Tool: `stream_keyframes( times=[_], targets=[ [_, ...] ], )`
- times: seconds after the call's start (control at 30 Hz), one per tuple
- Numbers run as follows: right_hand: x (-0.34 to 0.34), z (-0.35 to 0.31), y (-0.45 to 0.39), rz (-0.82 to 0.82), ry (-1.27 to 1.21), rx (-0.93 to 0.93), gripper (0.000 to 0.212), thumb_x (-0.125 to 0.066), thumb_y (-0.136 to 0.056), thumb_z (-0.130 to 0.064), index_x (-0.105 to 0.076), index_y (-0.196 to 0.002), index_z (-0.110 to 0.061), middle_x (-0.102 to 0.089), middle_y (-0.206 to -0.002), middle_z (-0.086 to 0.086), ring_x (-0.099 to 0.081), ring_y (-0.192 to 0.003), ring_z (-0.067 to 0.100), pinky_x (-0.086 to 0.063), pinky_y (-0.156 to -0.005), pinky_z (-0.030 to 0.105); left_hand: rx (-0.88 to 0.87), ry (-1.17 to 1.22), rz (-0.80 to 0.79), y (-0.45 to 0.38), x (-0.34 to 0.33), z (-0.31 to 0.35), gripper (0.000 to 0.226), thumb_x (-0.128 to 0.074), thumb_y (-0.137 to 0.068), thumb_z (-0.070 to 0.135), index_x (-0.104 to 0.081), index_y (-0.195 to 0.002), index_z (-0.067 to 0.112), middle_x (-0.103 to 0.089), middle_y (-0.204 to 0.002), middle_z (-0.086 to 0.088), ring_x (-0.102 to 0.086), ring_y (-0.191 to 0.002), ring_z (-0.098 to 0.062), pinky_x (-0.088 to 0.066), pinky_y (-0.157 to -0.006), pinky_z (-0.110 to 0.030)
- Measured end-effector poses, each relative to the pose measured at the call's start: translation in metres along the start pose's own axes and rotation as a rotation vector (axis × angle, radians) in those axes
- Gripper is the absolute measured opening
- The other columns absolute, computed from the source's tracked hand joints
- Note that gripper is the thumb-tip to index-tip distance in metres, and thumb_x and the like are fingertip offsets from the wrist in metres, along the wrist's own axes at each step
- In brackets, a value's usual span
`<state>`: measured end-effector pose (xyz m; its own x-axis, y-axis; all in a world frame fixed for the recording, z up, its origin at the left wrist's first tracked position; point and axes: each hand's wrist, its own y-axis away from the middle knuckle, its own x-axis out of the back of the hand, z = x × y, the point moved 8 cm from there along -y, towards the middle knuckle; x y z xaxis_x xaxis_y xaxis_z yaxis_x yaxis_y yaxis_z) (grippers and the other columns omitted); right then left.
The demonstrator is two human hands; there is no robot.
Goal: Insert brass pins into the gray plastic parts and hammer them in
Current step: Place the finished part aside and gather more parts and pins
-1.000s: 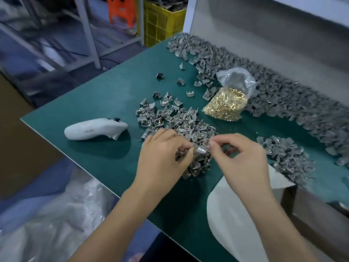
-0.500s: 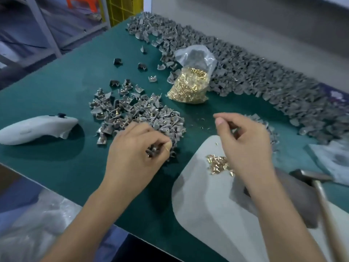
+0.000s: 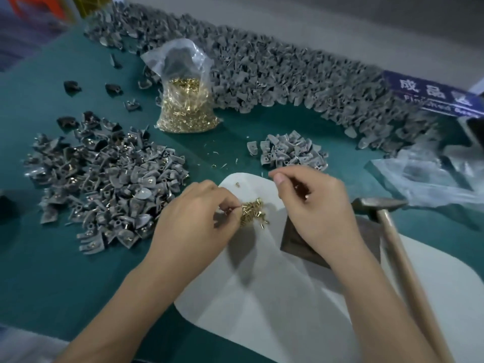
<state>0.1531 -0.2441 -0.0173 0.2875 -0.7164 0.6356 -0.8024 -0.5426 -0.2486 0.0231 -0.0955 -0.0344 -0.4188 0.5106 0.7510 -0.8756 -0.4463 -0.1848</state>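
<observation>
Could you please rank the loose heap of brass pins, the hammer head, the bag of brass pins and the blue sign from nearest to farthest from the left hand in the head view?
From the left hand:
1. Loose heap of brass pins, at its fingertips on the white mat.
2. Hammer head, to the right.
3. Bag of brass pins, behind it.
4. Blue sign, far right rear.

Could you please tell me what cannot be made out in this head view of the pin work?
- Left hand: its curled fingers hide what they pinch beside the loose brass pins.
- Right hand: its palm side is hidden.
- Dark block: partly covered by the right hand.
- Hammer: handle cut off by the bottom edge.
- Blue sign: small print blurred.
</observation>
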Motion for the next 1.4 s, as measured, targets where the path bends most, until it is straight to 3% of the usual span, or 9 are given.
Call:
stream_keyframes(
  times=[0.23,0.37,0.5,0.6,0.67,0.77,0.9,1.03,1.4],
  targets=[
    [0.006,0.005,0.001,0.021,-0.148,0.014,0.015,-0.064,-0.099,-0.021,-0.078,-0.098,-0.027,-0.073,-0.084,-0.016,-0.069,-0.078,0.01,-0.053,-0.072,0.032,0.005,-0.178,-0.101,-0.057,-0.012,0.002,0.015,-0.059,-0.097,0.027,-0.069,-0.108,0.031,-0.058,-0.1,0.01,-0.061,-0.086,-0.014,-0.052,-0.075,-0.036],
    [0.013,0.007,0.0,0.07,-0.219,-0.015,0.016,-0.064,-0.1,-0.023,-0.077,-0.096,-0.032,-0.072,-0.08,-0.014,-0.067,-0.074,0.012,-0.053,-0.068,0.029,-0.012,-0.268,-0.141,-0.065,-0.017,0.005,0.009,-0.062,-0.098,0.028,-0.07,-0.094,0.03,-0.054,-0.09,0.012,-0.052,-0.083,-0.01,-0.034,-0.064,-0.029],
    [0.033,0.009,0.0,0.174,-0.223,-0.017,0.017,-0.062,-0.101,-0.025,-0.076,-0.097,-0.034,-0.07,-0.08,-0.022,-0.066,-0.076,0.003,-0.048,-0.068,0.015,-0.043,-0.246,-0.139,-0.06,-0.019,0.005,0.005,-0.064,-0.098,0.025,-0.068,-0.095,0.023,-0.057,-0.097,0.01,-0.049,-0.096,-0.01,-0.043,-0.074,-0.032],
    [0.055,0.019,0.002,0.263,0.01,-0.054,0.017,-0.06,-0.101,-0.032,-0.076,-0.099,-0.03,-0.071,-0.082,-0.019,-0.066,-0.077,0.008,-0.053,-0.069,0.032,-0.068,-0.205,-0.165,-0.059,-0.021,0.004,0.006,-0.063,-0.098,0.019,-0.068,-0.097,0.017,-0.06,-0.099,0.008,-0.052,-0.1,-0.013,-0.044,-0.084,-0.034],
    [0.064,0.031,0.003,0.255,0.221,-0.171,0.017,-0.058,-0.1,-0.035,-0.074,-0.098,-0.031,-0.067,-0.08,-0.017,-0.066,-0.081,0.017,-0.048,-0.065,0.033,-0.078,-0.209,-0.155,-0.058,-0.02,0.004,0.005,-0.063,-0.098,0.018,-0.068,-0.097,0.017,-0.06,-0.1,0.008,-0.052,-0.101,-0.014,-0.044,-0.085,-0.034],
    [0.052,0.049,0.007,0.051,0.368,-0.384,0.017,-0.055,-0.099,-0.039,-0.071,-0.092,-0.034,-0.07,-0.081,-0.008,-0.067,-0.087,0.028,-0.046,-0.064,0.034,-0.095,-0.376,-0.092,-0.052,-0.017,0.007,0.003,-0.063,-0.099,0.027,-0.064,-0.097,0.026,-0.062,-0.103,0.014,-0.05,-0.102,-0.013,-0.036,-0.082,-0.031],
    [0.043,0.042,0.006,0.015,0.511,-0.359,0.029,-0.049,-0.1,-0.048,-0.07,-0.092,-0.028,-0.07,-0.082,-0.003,-0.065,-0.083,0.031,-0.038,-0.058,0.033,-0.103,-0.502,-0.05,-0.049,-0.016,0.006,0.008,-0.065,-0.097,0.028,-0.061,-0.093,0.034,-0.064,-0.102,0.016,-0.046,-0.098,-0.014,-0.026,-0.079,-0.033],
    [0.038,0.042,-0.004,-0.009,0.518,-0.331,0.035,-0.05,-0.1,-0.05,-0.066,-0.084,-0.023,-0.064,-0.072,-0.006,-0.057,-0.073,0.028,-0.029,-0.052,0.029,-0.111,-0.491,-0.029,-0.045,-0.012,0.001,0.012,-0.069,-0.095,0.026,-0.061,-0.089,0.033,-0.065,-0.098,0.015,-0.048,-0.095,-0.017,-0.028,-0.078,-0.033],
    [0.05,0.043,-0.007,0.118,0.447,-0.324,0.034,-0.051,-0.099,-0.046,-0.067,-0.08,-0.023,-0.064,-0.066,-0.008,-0.06,-0.068,0.023,-0.038,-0.053,0.028,-0.132,-0.386,-0.013,-0.035,-0.007,0.02,0.002,-0.063,-0.097,0.025,-0.063,-0.095,0.027,-0.06,-0.101,0.01,-0.048,-0.098,-0.021,-0.034,-0.08,-0.037]
  ],
)
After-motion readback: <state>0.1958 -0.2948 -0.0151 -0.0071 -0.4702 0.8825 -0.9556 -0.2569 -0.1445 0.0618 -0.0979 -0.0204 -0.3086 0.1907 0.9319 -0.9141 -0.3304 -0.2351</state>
